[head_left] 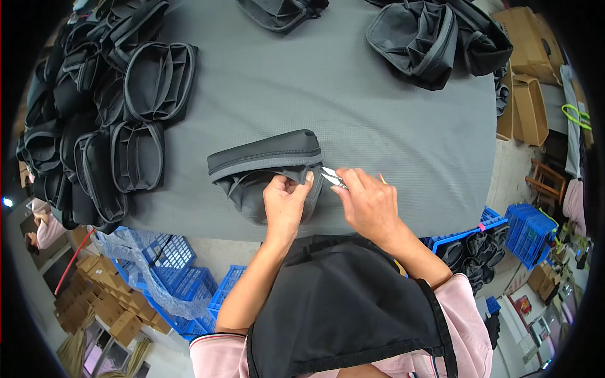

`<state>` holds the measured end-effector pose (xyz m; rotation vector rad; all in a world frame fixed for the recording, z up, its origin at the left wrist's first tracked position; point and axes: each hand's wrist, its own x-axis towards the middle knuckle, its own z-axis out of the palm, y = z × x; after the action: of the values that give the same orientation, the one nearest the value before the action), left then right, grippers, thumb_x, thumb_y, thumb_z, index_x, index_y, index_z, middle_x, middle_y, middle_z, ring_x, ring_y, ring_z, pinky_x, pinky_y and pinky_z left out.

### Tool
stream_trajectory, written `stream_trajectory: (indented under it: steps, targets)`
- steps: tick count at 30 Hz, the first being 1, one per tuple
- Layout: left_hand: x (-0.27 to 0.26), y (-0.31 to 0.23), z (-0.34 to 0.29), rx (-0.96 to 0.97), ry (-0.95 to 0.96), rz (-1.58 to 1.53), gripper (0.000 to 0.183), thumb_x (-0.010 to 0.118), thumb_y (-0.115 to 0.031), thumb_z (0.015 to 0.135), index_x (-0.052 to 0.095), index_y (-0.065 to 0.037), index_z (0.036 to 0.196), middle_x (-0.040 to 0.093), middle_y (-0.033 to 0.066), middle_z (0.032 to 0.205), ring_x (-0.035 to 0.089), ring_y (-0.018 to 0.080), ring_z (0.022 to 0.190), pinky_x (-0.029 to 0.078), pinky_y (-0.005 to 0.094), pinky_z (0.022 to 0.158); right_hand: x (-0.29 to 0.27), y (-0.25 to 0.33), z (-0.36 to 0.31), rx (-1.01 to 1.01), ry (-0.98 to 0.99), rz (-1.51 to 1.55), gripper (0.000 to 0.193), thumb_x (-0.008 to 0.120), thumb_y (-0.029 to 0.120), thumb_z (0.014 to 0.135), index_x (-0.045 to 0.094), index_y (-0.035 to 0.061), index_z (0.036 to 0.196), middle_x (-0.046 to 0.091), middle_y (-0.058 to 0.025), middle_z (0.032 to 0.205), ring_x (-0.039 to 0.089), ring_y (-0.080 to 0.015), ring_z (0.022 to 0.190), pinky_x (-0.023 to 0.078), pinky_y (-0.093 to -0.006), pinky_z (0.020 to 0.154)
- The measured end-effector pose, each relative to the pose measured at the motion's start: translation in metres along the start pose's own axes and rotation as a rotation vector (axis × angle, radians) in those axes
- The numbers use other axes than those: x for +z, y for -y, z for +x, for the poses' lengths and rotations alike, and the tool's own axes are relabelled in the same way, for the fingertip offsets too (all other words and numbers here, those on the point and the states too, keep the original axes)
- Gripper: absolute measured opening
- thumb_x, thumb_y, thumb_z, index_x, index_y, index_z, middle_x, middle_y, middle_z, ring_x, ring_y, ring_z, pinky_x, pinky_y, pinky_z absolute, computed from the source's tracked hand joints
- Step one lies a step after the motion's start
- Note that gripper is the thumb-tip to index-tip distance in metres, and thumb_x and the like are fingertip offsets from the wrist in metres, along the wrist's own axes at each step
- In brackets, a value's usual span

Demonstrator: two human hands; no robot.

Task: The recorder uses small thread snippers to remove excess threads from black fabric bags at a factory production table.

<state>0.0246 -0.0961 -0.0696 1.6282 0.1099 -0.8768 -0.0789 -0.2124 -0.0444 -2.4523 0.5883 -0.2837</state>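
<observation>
A black zippered pouch (265,153) with grey trim lies at the near side of the grey-covered table, its lid tipped up and its inner pockets facing me. My left hand (283,203) is closed on the pouch's edge near its right end, thumb against the fabric. In my right hand (368,203) is a small pair of thread snips (333,177) with silver blades. The blade tips point left, at the pouch's right corner beside my left thumb. Whether they touch a thread there is too small to tell.
Many similar black pouches (157,82) are heaped along the table's left side. More pouches (413,41) lie at the far right, and another (280,12) at the far edge. Blue crates (170,252) stand below left; a blue crate (529,234) stands at right near cardboard boxes (528,110).
</observation>
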Motion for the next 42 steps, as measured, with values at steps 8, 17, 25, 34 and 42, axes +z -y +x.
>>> stream_trajectory:
  steps: [8,17,25,34,42]
  targets:
    - [0.003,0.001,-0.002,0.0,-0.007,0.003,0.017,0.069,-0.009,0.079,0.058,0.003,0.085,0.06,0.0014,0.074,0.048,0.0025,0.063,0.038,0.0165,0.057,-0.002,0.003,-0.001,0.063,0.077,-0.018,0.019,0.065,0.011,0.077,0.056,0.0057,0.092,0.059,-0.0053,0.074,0.06,-0.0236,0.061,0.046,-0.037,0.051]
    - [0.002,-0.002,0.004,-0.007,0.008,0.092,0.02,0.07,-0.013,0.079,0.058,0.002,0.081,0.056,-0.0006,0.071,0.044,0.0024,0.06,0.036,0.0175,0.054,0.018,-0.02,-0.007,0.435,0.036,0.678,0.017,0.066,0.013,0.077,0.057,0.0044,0.089,0.064,-0.0099,0.074,0.063,-0.0227,0.063,0.048,-0.0308,0.056]
    - [-0.001,-0.001,0.01,0.022,0.038,0.007,0.026,0.074,-0.018,0.077,0.057,0.002,0.079,0.055,0.0,0.071,0.045,0.004,0.061,0.035,0.019,0.053,-0.012,-0.002,-0.011,0.125,0.162,0.362,0.021,0.067,0.015,0.076,0.057,0.0075,0.093,0.064,-0.007,0.075,0.063,-0.0234,0.065,0.046,-0.0328,0.054]
    - [-0.001,-0.005,0.005,-0.049,0.038,0.093,0.029,0.075,-0.02,0.075,0.056,0.002,0.078,0.054,-0.0001,0.067,0.043,0.0041,0.059,0.036,0.0197,0.053,-0.021,-0.005,0.004,0.038,0.289,0.269,0.021,0.065,0.012,0.076,0.053,0.0055,0.091,0.062,-0.0079,0.072,0.061,-0.0262,0.062,0.044,-0.0363,0.051]
    - [-0.005,-0.004,0.006,-0.052,0.069,0.11,0.035,0.078,-0.025,0.072,0.055,0.001,0.076,0.054,0.0014,0.068,0.044,0.0054,0.06,0.037,0.0206,0.053,-0.011,-0.026,0.011,-0.108,0.357,0.332,0.022,0.068,0.015,0.075,0.055,0.007,0.091,0.061,-0.0075,0.069,0.058,-0.0254,0.06,0.041,-0.0358,0.053]
